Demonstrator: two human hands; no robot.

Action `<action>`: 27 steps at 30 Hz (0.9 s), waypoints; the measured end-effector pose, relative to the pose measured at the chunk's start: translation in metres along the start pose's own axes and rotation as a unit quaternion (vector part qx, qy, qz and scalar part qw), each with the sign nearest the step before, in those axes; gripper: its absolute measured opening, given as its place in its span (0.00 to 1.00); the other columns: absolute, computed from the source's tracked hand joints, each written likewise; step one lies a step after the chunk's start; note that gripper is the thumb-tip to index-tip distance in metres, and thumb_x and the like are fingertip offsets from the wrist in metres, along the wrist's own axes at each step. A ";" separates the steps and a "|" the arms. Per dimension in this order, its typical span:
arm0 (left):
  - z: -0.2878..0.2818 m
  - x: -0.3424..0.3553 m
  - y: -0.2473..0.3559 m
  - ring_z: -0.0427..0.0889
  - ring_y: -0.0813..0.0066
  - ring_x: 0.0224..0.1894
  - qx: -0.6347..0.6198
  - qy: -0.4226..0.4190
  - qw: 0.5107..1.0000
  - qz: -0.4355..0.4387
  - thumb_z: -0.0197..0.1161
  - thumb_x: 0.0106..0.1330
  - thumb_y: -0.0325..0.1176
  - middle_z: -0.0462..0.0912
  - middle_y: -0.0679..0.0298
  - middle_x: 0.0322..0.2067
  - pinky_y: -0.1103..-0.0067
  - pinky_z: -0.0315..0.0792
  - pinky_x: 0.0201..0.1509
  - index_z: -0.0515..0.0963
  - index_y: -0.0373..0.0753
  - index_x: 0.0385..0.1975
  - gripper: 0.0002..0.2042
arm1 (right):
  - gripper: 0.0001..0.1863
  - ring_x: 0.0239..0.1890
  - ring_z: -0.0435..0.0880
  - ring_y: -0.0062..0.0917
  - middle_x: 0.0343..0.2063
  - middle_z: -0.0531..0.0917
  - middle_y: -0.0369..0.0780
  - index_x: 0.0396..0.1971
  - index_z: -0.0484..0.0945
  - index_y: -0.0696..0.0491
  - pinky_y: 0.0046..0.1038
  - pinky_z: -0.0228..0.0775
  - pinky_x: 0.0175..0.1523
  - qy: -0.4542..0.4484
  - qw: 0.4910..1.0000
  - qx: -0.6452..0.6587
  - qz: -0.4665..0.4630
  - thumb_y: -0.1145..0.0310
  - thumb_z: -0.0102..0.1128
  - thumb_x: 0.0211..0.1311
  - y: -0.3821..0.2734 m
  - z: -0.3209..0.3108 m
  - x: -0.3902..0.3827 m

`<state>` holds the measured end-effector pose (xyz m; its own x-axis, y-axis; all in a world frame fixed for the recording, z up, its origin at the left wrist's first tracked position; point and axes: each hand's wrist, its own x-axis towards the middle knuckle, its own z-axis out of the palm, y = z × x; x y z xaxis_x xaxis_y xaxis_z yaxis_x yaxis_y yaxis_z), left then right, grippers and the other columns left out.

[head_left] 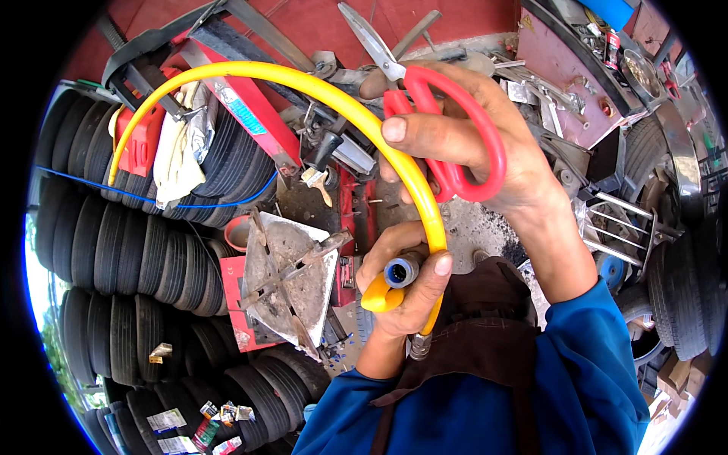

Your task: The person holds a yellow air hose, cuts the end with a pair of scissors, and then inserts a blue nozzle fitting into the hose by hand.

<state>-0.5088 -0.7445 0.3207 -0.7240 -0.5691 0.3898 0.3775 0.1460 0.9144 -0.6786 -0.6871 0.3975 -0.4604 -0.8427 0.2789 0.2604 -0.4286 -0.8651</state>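
My right hand is closed around the red handles of a pair of scissors, whose metal blade points up and away. A yellow hose arches from the far left down past my right fingertips to my left hand. Below it, my left hand is wrapped around the hose and a short cylindrical fitting, its round end facing up with blue inside. A curled yellow strip sits beside the fitting, under my left thumb. Another metal fitting ends the hose below this hand.
Stacked tyres fill the left side. A tyre-changing machine with a metal turntable stands left of my hands. A paintbrush, a red jerrycan and a pale cloth lie beyond. Metal tools crowd a red bench at the right.
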 end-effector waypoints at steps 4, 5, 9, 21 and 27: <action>0.000 -0.004 0.001 0.76 0.82 0.24 0.002 0.011 1.000 -0.014 0.69 0.59 0.27 0.82 0.62 0.25 0.83 0.70 0.29 0.79 0.31 0.39 0.11 | 0.25 0.30 0.86 0.25 0.28 0.84 0.43 0.50 0.74 0.65 0.24 0.79 0.37 0.027 1.000 -0.005 -0.007 0.68 0.69 0.58 0.000 0.005 -0.005; -0.003 -0.003 0.003 0.77 0.81 0.25 0.026 -0.003 1.000 -0.008 0.70 0.59 0.28 0.82 0.62 0.25 0.83 0.70 0.29 0.79 0.31 0.39 0.11 | 0.25 0.30 0.86 0.25 0.28 0.83 0.43 0.51 0.73 0.65 0.25 0.79 0.37 0.022 1.000 -0.007 -0.006 0.68 0.69 0.58 -0.003 0.004 -0.006; -0.002 -0.008 0.008 0.77 0.79 0.24 0.043 0.017 0.998 -0.039 0.71 0.58 0.29 0.81 0.62 0.25 0.82 0.70 0.30 0.79 0.32 0.38 0.12 | 0.25 0.32 0.86 0.25 0.30 0.83 0.42 0.51 0.73 0.64 0.25 0.79 0.39 0.008 1.000 0.014 -0.008 0.67 0.70 0.58 -0.002 0.006 -0.008; -0.003 -0.014 0.006 0.78 0.77 0.25 0.057 0.012 0.998 -0.012 0.71 0.58 0.29 0.82 0.61 0.27 0.81 0.70 0.31 0.79 0.31 0.38 0.12 | 0.27 0.32 0.86 0.24 0.31 0.82 0.39 0.53 0.73 0.62 0.23 0.78 0.37 -0.013 1.000 0.014 -0.008 0.67 0.72 0.57 0.004 0.002 -0.014; -0.005 -0.017 0.005 0.79 0.75 0.27 0.032 0.017 0.999 -0.036 0.71 0.58 0.29 0.83 0.60 0.29 0.80 0.72 0.34 0.80 0.30 0.38 0.12 | 0.27 0.32 0.86 0.24 0.30 0.83 0.39 0.54 0.73 0.61 0.22 0.78 0.37 -0.011 0.999 0.006 -0.032 0.68 0.71 0.57 0.006 0.003 -0.017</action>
<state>-0.4919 -0.7376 0.3177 -0.7268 -0.6075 0.3205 0.2872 0.1551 0.9452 -0.6664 -0.6761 0.3891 -0.4577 -0.8202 0.3432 0.2415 -0.4862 -0.8398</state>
